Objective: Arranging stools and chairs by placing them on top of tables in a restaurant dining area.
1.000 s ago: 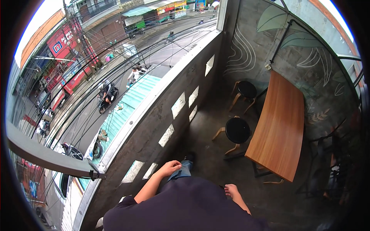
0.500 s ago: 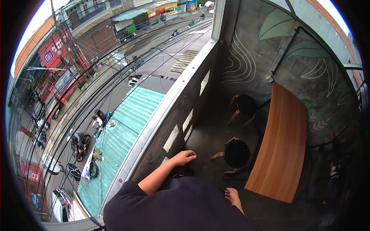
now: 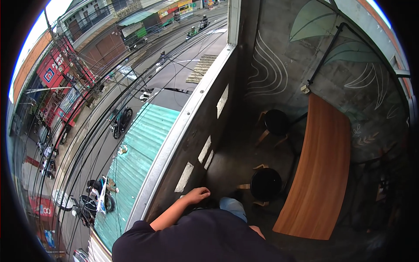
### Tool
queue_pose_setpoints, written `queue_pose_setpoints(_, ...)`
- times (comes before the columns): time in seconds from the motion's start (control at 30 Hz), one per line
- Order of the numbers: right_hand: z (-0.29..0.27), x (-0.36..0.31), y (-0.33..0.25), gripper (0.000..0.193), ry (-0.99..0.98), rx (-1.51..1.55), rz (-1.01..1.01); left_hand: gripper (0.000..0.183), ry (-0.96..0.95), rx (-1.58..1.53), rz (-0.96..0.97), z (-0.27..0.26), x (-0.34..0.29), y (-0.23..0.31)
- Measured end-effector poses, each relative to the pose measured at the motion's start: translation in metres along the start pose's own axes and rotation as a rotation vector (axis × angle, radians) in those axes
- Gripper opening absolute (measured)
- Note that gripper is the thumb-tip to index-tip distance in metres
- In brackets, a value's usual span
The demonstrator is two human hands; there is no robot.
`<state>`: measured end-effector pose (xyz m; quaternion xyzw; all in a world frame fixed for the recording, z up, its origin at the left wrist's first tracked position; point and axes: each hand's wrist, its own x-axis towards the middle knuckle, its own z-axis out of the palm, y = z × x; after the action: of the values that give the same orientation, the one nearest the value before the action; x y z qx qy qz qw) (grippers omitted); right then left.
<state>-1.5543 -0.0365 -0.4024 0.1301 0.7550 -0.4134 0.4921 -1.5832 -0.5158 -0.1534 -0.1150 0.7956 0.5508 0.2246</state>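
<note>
My left hand (image 3: 198, 195) hangs low beside the parapet wall, its fingers loosely curled together with nothing showing in them. Only a bit of my right hand (image 3: 257, 231) shows past my dark shirt; its fingers are hidden. Ahead of me stands a round black stool (image 3: 266, 184) on wooden legs. To its right is a long brown wooden table (image 3: 316, 170), nearer to my right hand than to my left and touched by neither. My knee in light blue cloth (image 3: 233, 207) juts forward between my hands.
A second black stool (image 3: 276, 122) stands farther along the table. The parapet's pale metal ledge (image 3: 181, 120) runs along my left. Beyond it lie a green corrugated roof (image 3: 144, 144), overhead cables and a street with motorbikes. A painted grey wall (image 3: 301, 65) closes the far end.
My view has moved forward, and the stools and table sit nearer. My knee has come into sight, and my right hand has slipped mostly behind my shirt. Motorbikes have moved along the street.
</note>
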Motion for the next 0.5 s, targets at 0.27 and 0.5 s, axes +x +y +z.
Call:
queue_pose_setpoints(0.27,-0.075,0.002,-0.137,0.021,0.094,0.414,0.342,0.034,-0.159,0.098,-0.175,0.025,0.054,0.020)
queue_pose_setpoints(0.5,-0.165,0.124,-0.150,0.015,0.139,0.375,0.101,0.025,0.100,-0.415,-0.647,0.070,0.080,-0.015)
